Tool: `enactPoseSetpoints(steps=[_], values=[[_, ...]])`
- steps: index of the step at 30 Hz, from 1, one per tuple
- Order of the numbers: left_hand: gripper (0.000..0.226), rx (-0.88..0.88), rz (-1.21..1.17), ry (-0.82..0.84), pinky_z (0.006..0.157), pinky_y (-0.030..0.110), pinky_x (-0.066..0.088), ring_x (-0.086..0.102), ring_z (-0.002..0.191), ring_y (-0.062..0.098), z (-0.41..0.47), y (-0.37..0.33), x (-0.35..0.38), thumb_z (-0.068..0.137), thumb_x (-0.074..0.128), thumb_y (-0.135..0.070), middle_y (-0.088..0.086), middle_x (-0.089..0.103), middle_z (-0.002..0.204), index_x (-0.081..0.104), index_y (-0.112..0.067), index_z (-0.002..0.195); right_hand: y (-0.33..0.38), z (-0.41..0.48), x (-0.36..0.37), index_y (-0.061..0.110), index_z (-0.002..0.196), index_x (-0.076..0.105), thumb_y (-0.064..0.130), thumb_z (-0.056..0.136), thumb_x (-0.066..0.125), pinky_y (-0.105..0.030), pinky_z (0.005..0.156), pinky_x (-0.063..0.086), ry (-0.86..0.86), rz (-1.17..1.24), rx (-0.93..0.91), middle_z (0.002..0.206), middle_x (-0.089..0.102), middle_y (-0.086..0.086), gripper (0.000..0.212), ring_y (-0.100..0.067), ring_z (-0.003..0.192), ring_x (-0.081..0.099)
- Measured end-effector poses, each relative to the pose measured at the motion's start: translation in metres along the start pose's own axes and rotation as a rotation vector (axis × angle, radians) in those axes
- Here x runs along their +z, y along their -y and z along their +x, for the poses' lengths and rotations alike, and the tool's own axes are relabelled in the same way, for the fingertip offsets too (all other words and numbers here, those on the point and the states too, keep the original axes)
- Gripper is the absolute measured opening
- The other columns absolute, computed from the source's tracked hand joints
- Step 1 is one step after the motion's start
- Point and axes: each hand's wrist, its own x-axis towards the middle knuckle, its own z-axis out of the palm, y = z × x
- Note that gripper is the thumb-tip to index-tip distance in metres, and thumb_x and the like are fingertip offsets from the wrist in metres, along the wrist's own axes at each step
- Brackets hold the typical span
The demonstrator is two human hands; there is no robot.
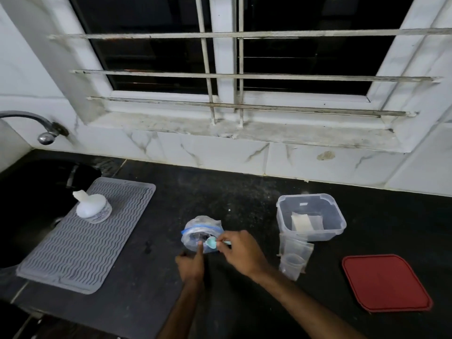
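Spoon [211, 242] at the bag mouth, that's the action! The right hand [241, 253] pinches the little teal handle between thumb and fingertips, bowl pointing left and hovering over the opening of the zip bag [201, 227]. The bag sits mid-surface [220, 196], blue zip track gaping, its clear body bunched up behind. The left hand [190, 264] has one straight index finger pressed onto the near lip, the other fingers tucked back with nothing in them that I can see.

By my reading this is a scoop going in or coming out; the bag's contents are too dim to name. To do it well: hold that lip pinned flat so the mouth stays wide, bring the bowl in level, and clear the zip track without brushing it. A limp bag like this could easily fold shut or tip.

Off to the right wait a clear tub [310, 216] with a pale packet inside, small empty pouches [294, 258] just in front of it, and a red lid [385, 282] well apart.
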Motion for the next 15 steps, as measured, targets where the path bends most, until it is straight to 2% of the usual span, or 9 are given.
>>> enactPoseSetpoints(steps=[2, 4, 7, 9, 11, 15], values=[[0.074, 0.049, 0.121, -0.018, 0.1, 0.05, 0.047, 0.052, 0.121, 0.036, 0.019, -0.011, 0.0, 0.077, 0.073, -0.054, 0.019, 0.056, 0.128, 0.049, -0.006, 0.129, 0.011, 0.02, 0.021, 0.018, 0.115, 0.067, 0.027, 0.096, 0.053, -0.03, 0.086, 0.05, 0.076, -0.203, 0.013, 0.109, 0.07, -0.004, 0.025, -0.019, 0.098, 0.066], [0.052, 0.152, 0.27, 0.014, 0.097, 0.046, 0.048, 0.052, 0.114, 0.035, 0.03, -0.022, -0.001, 0.086, 0.064, -0.05, 0.02, 0.062, 0.114, 0.061, -0.006, 0.115, 0.017, 0.034, 0.031, 0.014, 0.125, 0.061, 0.024, 0.097, 0.05, -0.035, 0.094, 0.047, 0.173, -0.34, 0.055, 0.122, 0.064, -0.009, 0.031, -0.025, 0.111, 0.06], [0.026, 0.312, 0.215, 0.018, 0.09, 0.044, 0.05, 0.059, 0.101, 0.033, 0.031, -0.042, -0.009, 0.09, 0.06, -0.03, 0.016, 0.064, 0.099, 0.065, -0.006, 0.098, 0.015, 0.05, 0.027, 0.012, 0.12, 0.06, 0.022, 0.097, 0.047, -0.035, 0.088, 0.049, 0.151, -0.481, 0.102, 0.117, 0.065, -0.011, 0.028, -0.028, 0.107, 0.063], [0.012, 0.391, 0.185, 0.063, 0.075, 0.037, 0.052, 0.064, 0.087, 0.025, 0.029, -0.055, -0.018, 0.089, 0.062, -0.019, 0.011, 0.065, 0.092, 0.061, -0.008, 0.095, 0.009, 0.059, 0.02, 0.012, 0.119, 0.062, 0.02, 0.097, 0.048, -0.035, 0.084, 0.051, 0.108, -0.533, 0.173, 0.113, 0.068, -0.01, 0.027, -0.026, 0.103, 0.066], [0.016, 0.446, 0.205, 0.163, 0.066, 0.027, 0.048, 0.062, 0.08, 0.016, 0.026, -0.065, -0.022, 0.087, 0.064, -0.011, 0.006, 0.065, 0.091, 0.054, -0.012, 0.1, 0.006, 0.063, 0.018, 0.012, 0.117, 0.064, 0.018, 0.097, 0.048, -0.035, 0.084, 0.052, 0.095, -0.542, 0.216, 0.112, 0.068, -0.01, 0.027, -0.027, 0.103, 0.066], [0.038, 0.555, 0.261, 0.267, 0.076, 0.026, 0.046, 0.06, 0.089, 0.013, 0.027, -0.077, -0.02, 0.086, 0.068, -0.011, -0.003, 0.062, 0.1, 0.047, -0.018, 0.117, 0.015, 0.062, 0.022, 0.01, 0.117, 0.064, 0.019, 0.098, 0.045, -0.035, 0.085, 0.05, 0.139, -0.539, 0.204, 0.114, 0.067, -0.012, 0.029, -0.03, 0.105, 0.064]])
